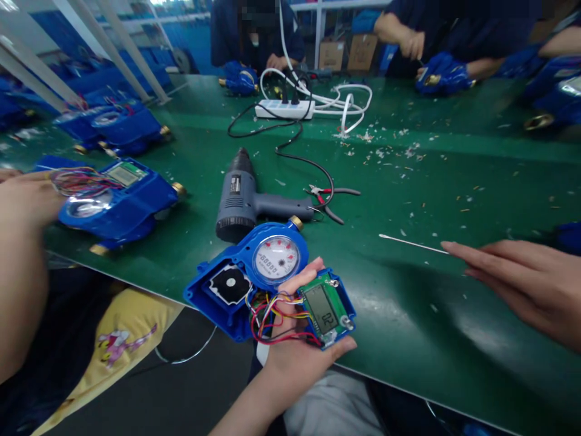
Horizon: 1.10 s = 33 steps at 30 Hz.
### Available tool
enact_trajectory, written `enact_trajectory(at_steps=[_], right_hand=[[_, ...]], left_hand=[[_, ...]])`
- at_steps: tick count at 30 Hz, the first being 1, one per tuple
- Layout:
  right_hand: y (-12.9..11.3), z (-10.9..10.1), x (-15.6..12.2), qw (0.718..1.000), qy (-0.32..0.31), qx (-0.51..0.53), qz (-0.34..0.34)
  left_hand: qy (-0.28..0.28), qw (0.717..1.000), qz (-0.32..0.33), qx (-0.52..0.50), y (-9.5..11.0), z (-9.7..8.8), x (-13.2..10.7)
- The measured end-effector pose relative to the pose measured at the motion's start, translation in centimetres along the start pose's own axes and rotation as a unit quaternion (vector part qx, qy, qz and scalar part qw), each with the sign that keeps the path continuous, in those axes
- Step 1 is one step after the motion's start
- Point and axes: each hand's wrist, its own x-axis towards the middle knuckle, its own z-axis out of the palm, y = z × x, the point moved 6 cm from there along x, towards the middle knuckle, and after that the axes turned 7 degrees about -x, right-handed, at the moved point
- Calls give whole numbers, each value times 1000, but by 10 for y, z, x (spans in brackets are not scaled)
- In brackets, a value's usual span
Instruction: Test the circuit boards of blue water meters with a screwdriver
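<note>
My left hand [295,357] grips a display module, a green circuit board [336,289] with a small LCD in a blue housing, thumb along its lower edge and fingers behind. Coloured wires [267,318] run from the board into an opened blue water meter [218,312] at the table's near edge. Its round dial [275,259] faces up, beside an open compartment with a black square part [230,283]. On the right, my right hand [521,278] holds a thin white stick with a swollen tip, like a cotton swab [408,242], between its fingertips, pointing left over the table.
Beyond the meter lie a grey heat gun [238,200] and red-handled cutters [323,195]. A white power strip [285,109] with cables sits farther back. At left, a co-worker's hand [31,200] touches another meter [122,209]. Scraps dot the green table [408,194]; people work opposite.
</note>
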Motion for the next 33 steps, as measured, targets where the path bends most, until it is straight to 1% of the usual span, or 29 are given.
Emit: enact_trajectory(at_steps=[2,3,5,6,9,13,16,19,23,25,27,29,31,33], right_hand=[[-15,13,3,997,23,-21,-69],[-21,20,4,996,22,-23,-85],[-28,30,8,997,8,-14,-80],[-31,32,10,997,5,-8,-73],[-40,26,18,997,23,27,-62],[-53,15,37,991,44,115,-53],[-60,17,60,985,37,162,-41],[-63,23,92,985,29,167,-32],[-74,27,137,983,-4,181,-26],[-82,30,155,983,-31,178,-23],[-87,38,167,984,-62,165,-6],[-87,52,175,985,-93,146,22],[-84,70,180,983,-125,128,47],[-81,90,186,979,-158,117,56]], left_hand=[[8,1000,-14,3,-2,1,0],[11,1000,-23,8,-3,2,1],[18,999,-35,14,-3,3,2],[22,999,-34,14,-2,3,2],[35,999,-23,12,-1,4,3],[37,998,-39,16,-9,4,1],[21,999,-45,21,-17,4,-2],[14,999,-43,8,-22,3,-3],[10,999,-43,-19,-27,2,-4],[23,999,-41,-25,-29,0,-5],[35,998,-48,-24,-31,-2,-6],[30,997,-66,-25,-32,-2,-6],[20,996,-79,-38,-31,-1,-6],[15,997,-66,-45,-29,-1,-5]])
